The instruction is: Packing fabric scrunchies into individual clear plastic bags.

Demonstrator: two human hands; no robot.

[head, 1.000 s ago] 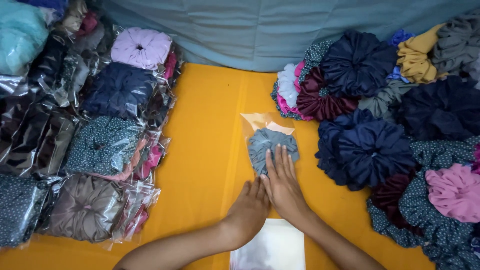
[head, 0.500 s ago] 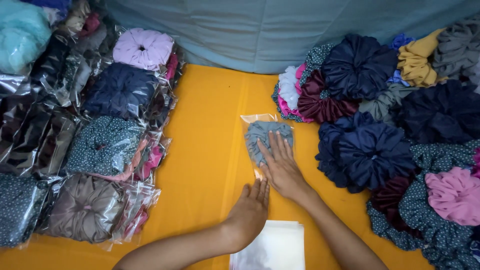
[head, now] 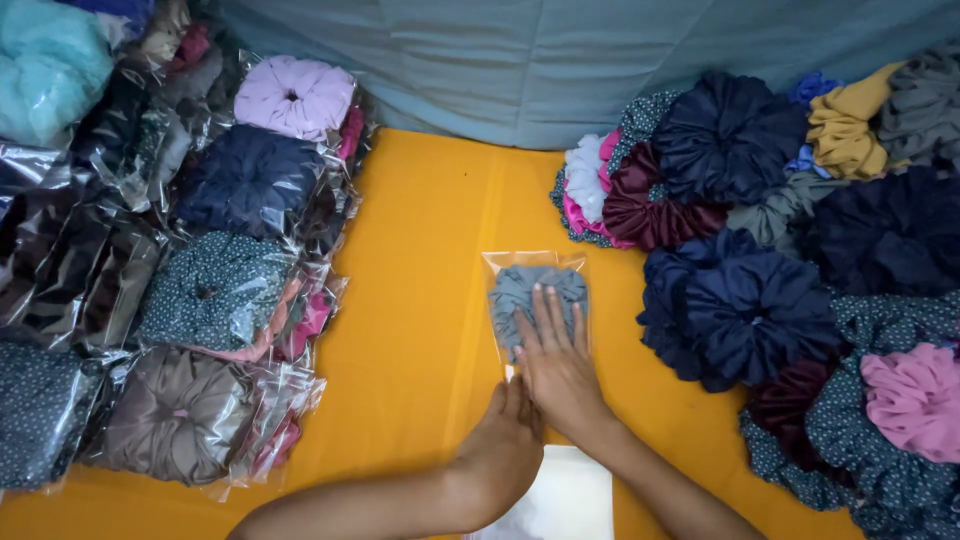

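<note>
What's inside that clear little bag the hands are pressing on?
A grey fabric scrunchie fills the clear bag. The right hand lies flat over its lower part, hiding that end; the left hand rests beside it.

A small packing workspace for handmade hair accessories. An orange tabletop (head: 420,300) holds a heap of loose fabric scrunchies (head: 780,250) at the right of the frame, and stacks of scrunchies sealed in clear plastic bags (head: 200,300) at the left.

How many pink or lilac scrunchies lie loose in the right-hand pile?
1 whole: a pink scrunchie at the pile's lower right. Pink cloth also peeks out at its left edge; more may be buried.
</note>
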